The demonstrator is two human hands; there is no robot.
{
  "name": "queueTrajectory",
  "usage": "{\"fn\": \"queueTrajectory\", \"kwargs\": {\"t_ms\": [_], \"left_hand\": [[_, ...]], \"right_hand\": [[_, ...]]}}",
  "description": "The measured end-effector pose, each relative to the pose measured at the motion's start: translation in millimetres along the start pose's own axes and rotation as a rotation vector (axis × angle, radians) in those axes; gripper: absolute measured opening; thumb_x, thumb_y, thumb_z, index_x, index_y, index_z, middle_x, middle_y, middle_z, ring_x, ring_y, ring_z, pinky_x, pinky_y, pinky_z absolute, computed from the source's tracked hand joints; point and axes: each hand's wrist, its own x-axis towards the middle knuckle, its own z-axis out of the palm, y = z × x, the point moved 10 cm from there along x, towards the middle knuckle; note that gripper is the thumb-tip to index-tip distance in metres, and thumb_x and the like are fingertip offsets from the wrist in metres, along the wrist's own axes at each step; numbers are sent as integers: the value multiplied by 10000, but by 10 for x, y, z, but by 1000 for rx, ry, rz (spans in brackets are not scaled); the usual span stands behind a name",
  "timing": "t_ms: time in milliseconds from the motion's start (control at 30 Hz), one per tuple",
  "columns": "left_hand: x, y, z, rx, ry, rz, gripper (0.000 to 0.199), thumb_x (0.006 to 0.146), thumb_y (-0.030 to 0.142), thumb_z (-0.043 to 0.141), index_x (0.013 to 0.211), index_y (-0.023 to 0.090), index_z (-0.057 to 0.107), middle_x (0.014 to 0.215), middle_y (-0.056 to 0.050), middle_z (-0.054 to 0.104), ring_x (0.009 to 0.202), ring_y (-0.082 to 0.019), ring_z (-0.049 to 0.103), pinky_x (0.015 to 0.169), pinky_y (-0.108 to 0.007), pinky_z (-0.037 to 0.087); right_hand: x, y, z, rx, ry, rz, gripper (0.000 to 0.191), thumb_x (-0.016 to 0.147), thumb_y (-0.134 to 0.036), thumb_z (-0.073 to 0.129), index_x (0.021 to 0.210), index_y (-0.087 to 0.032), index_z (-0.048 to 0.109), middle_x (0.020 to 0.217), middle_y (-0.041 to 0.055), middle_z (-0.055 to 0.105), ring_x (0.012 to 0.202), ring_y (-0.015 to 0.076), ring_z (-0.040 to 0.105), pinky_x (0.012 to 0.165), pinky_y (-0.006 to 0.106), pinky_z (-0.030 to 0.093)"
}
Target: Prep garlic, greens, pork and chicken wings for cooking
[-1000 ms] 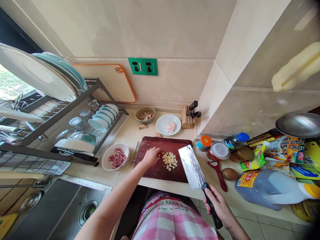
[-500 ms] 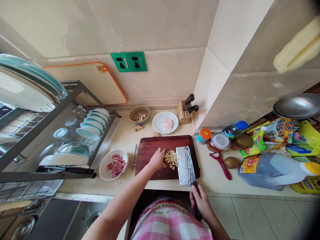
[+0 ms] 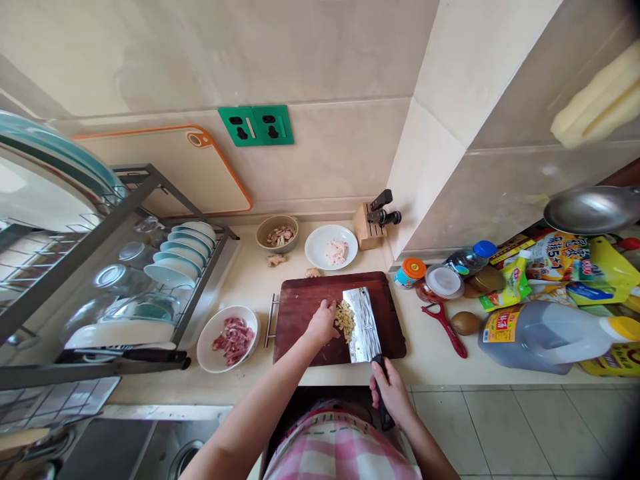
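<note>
Chopped garlic [image 3: 345, 321], between curled left hand [image 3: 321, 323] and cleaver blade [image 3: 361, 325], right hand [image 3: 391, 393] gripping cleaver handle [image 3: 383, 393]

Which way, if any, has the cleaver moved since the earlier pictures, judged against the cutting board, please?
Yes: the cleaver has shifted left across the cutting board, closer to the chopped pile.

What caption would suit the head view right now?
Head view: right hand gripping a cleaver on a wooden board, beside pale chopped pieces, with the left hand pressing next to them.
</note>
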Motion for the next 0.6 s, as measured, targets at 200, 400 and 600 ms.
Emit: {"fn": "queueTrajectory", "kwargs": {"t_ms": [200, 400, 600], "left_hand": [[31, -71, 16, -54, 30, 18, 809, 618, 80, 725, 1362, 152, 413, 1293, -145, 482, 1107, -256, 568, 963, -287, 441], [28, -129, -47, -107, 55, 59, 807, 638, 77, 711, 1387, 92, 408, 1243, -158, 519, 1102, -247, 554, 989, -275, 417], [-85, -231, -125, -125, 65, 47, 736, 603, 84, 731, 1298, 154, 498, 1160, -111, 562, 1052, -251, 572, 944, -306, 448]], "right_hand": [[68, 76, 145, -18, -44, -6, 492, 752, -700, 498, 867, -226, 430, 546, -101, 496, 356, 67, 431, 318, 181, 392], [110, 67, 356, 5, -82, 3, 497, 744, -698, 520, 874, -227, 428, 532, -105, 490, 353, 68, 437, 315, 178, 387], [7, 118, 535, 76, -126, 32, 558, 702, -746, 544, 871, -227, 432, 526, -105, 497, 329, 60, 405, 302, 182, 381]]}}
